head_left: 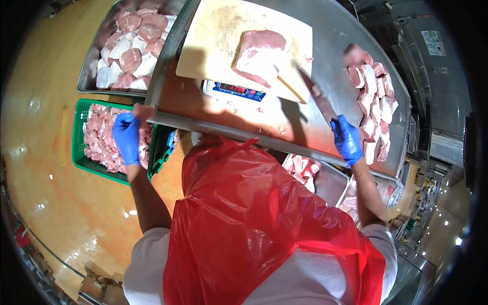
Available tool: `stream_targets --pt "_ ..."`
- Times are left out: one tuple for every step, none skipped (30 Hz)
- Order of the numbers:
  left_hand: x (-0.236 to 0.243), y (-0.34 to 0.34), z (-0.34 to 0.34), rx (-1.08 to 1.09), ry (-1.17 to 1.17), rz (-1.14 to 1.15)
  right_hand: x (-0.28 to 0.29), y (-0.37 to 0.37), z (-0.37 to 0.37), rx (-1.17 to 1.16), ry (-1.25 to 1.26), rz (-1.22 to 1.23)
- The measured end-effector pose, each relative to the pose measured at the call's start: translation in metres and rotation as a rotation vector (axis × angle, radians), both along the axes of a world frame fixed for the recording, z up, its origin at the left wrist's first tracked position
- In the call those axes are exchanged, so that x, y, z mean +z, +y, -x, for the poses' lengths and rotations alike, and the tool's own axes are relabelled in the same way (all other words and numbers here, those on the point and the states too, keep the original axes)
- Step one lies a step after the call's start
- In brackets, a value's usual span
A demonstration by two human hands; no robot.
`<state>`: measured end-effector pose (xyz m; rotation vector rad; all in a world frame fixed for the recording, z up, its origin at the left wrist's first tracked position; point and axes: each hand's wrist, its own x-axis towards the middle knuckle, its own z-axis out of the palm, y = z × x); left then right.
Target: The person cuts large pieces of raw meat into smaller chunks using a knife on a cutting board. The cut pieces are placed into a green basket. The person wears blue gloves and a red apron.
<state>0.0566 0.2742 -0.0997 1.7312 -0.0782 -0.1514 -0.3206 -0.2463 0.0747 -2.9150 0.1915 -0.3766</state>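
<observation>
My left hand [126, 136], in a blue glove, is closed on a small piece of meat [144, 112] above a green basket [77, 152] full of meat trimmings [99, 133]. A knife [319, 99] with a long blade is gripped in my right hand [347, 141], also blue-gloved, over the metal table. The blade points up and left toward the cutting board [213, 30]. On that pale board lies a thick slab of pink meat [262, 53] with a white fat layer. Tucked at the board's near edge is a scale [235, 91] with a lit red display.
A metal tub [87, 76] of cut meat pieces stands at the far left. More blocks of meat [373, 101] are piled on the right of the metal table [325, 46]. Below the table's near edge sit metal trays [330, 184] with meat. Small scraps lie near the scale.
</observation>
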Motion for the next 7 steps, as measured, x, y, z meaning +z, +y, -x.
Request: stream_targets --pt "0.005 0.029 -0.006 -0.002 -0.203 -0.555 -0.023 0.012 0.003 -0.168 -0.023 -0.161" --pt "0.0 0.053 -0.016 0.0 -0.445 -1.18 -0.036 0.027 -0.003 -0.324 -0.04 -0.316" --pt "0.008 0.05 -0.025 -0.005 -0.482 -1.205 -0.048 0.045 -0.016 -0.392 -0.118 -0.395" --pt "0.023 0.042 -0.041 -0.005 -0.518 -1.23 -0.043 0.065 -0.037 -0.578 -0.05 -0.616" --pt "0.054 0.01 -0.051 -0.049 -0.418 -0.857 -0.045 0.08 -0.053 -0.597 -0.129 -0.687" --pt "0.078 -0.023 -0.06 -0.084 -0.312 -0.49 -0.049 0.09 -0.068 -0.608 -0.212 -0.761" --pt "0.068 -0.042 -0.083 -0.142 -0.361 -0.314 -0.05 0.098 -0.084 -0.551 -0.363 -0.867"
